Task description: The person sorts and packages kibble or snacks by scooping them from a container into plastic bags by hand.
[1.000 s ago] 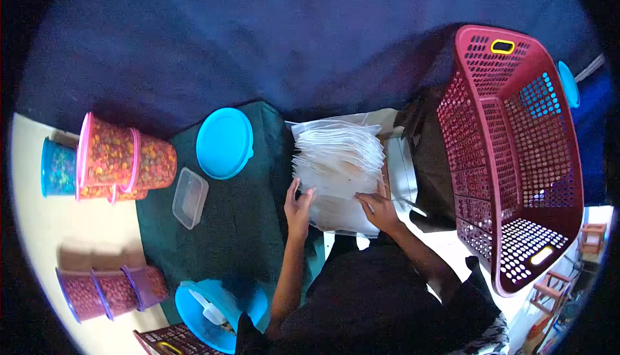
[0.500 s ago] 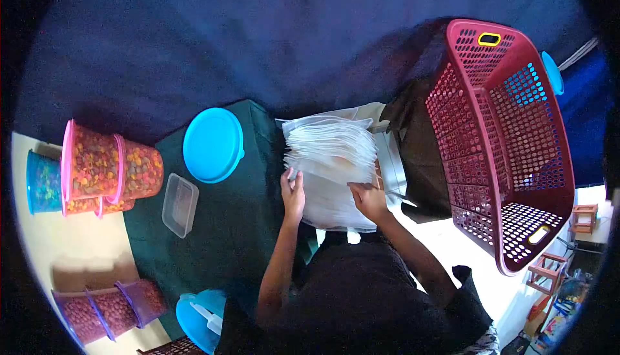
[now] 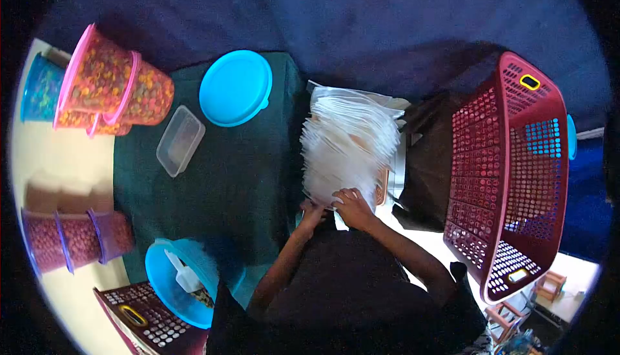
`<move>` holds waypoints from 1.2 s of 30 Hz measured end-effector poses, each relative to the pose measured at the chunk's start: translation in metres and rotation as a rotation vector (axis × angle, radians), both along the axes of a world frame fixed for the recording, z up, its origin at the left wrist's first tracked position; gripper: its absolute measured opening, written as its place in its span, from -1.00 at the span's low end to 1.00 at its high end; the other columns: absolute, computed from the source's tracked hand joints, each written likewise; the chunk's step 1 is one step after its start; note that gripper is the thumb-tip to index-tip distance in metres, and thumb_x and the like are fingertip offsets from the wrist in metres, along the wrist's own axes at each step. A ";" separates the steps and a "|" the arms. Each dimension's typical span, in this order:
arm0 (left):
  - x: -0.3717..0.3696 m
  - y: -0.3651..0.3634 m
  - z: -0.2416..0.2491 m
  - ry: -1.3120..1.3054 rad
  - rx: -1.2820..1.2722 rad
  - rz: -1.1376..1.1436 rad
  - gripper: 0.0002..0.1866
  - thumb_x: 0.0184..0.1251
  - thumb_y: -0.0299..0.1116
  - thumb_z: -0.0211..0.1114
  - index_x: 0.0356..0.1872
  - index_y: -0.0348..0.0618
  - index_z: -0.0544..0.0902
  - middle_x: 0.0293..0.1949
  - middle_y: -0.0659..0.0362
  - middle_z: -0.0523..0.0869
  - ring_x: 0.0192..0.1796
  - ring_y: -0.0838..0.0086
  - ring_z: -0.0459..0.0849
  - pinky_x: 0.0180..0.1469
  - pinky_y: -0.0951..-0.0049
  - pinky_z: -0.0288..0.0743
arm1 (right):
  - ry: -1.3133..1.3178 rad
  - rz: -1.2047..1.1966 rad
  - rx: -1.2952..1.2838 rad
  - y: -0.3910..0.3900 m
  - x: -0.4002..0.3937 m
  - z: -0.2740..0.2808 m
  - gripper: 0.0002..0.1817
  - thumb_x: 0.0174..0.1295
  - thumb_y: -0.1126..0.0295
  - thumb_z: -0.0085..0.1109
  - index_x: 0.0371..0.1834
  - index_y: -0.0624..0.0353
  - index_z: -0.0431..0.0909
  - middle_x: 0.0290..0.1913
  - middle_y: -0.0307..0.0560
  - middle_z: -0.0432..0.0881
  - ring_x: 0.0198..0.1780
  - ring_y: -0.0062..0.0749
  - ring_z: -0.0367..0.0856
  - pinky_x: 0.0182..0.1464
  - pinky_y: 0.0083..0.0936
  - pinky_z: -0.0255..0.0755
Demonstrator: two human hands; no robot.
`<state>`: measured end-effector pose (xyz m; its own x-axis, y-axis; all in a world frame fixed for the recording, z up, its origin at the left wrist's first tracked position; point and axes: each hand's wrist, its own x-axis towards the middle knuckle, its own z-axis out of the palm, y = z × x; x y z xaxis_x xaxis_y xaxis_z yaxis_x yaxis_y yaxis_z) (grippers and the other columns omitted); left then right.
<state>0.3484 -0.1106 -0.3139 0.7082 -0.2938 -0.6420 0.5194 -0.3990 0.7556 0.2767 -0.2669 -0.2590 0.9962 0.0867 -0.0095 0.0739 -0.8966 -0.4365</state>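
A fanned stack of translucent plastic bags [image 3: 352, 138] lies in front of me, its overlapping edges spread toward the far side. My left hand [image 3: 312, 215] is closed at the near left corner of the bags, with its fingertips partly hidden under the edge. Beside it, my right hand [image 3: 352, 209] grips the near edge, fingers bent over the plastic. Both hands are close together, just in front of my dark shirt. A brown strip [image 3: 382, 187] shows at the right side of the stack.
To the left, a blue lid [image 3: 236, 88] and a clear plastic container [image 3: 181, 140] rest on dark green cloth. A blue tub [image 3: 161, 282] with a white scoop [image 3: 187, 278] stands nearer. Candy-filled tubs [image 3: 100, 80] line the far left. A maroon basket [image 3: 478, 180] stands on the right.
Both hands have come nearer my body and closer together, at the near edge of the bags. The fanned bags now spread farther toward me. My view has shifted, showing more of the blue tub.
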 end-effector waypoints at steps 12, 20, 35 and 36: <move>-0.034 -0.009 0.008 0.293 -0.332 0.276 -0.71 0.09 -0.59 -0.02 -0.10 -0.30 0.41 -0.26 0.05 0.56 -0.29 0.38 0.60 -0.27 0.50 0.50 | -0.064 0.136 -0.094 -0.044 0.019 -0.001 -0.84 -0.13 0.38 0.03 -0.42 0.10 0.47 -0.21 -0.13 0.41 -0.08 -0.29 0.31 -0.10 -0.33 0.12; -0.060 0.018 0.011 0.219 -0.195 0.412 -0.60 0.06 -0.55 0.01 0.01 -0.26 0.36 -0.25 0.03 0.59 -0.27 0.46 0.57 -0.20 0.49 0.47 | -0.197 0.044 -0.077 -0.091 0.036 -0.003 -0.80 -0.12 0.47 -0.04 -0.37 0.04 0.47 -0.31 -0.22 0.41 -0.15 -0.34 0.32 -0.08 -0.39 0.09; -0.078 0.007 0.002 0.137 -0.315 0.543 -0.63 0.08 -0.52 0.08 -0.03 -0.38 0.36 -0.30 0.06 0.59 -0.34 0.45 0.58 -0.26 0.56 0.50 | -0.120 0.077 -0.038 -0.096 0.048 0.011 -0.93 -0.13 0.39 0.10 -0.55 0.10 0.50 -0.43 -0.18 0.48 -0.24 -0.30 0.37 -0.21 -0.37 0.18; -0.078 0.006 0.001 0.148 -0.331 0.550 -0.63 0.09 -0.53 0.07 -0.02 -0.38 0.36 -0.31 0.06 0.58 -0.34 0.46 0.58 -0.26 0.56 0.49 | -0.118 0.082 -0.042 -0.098 0.049 0.012 -0.93 -0.13 0.39 0.10 -0.55 0.10 0.50 -0.43 -0.18 0.48 -0.24 -0.30 0.37 -0.21 -0.37 0.18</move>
<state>0.2702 -0.1043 -0.3133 0.7224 -0.1131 -0.6822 0.6894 0.1957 0.6975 0.3253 -0.3646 -0.2472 0.9802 0.1700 0.1017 0.1963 -0.9026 -0.3832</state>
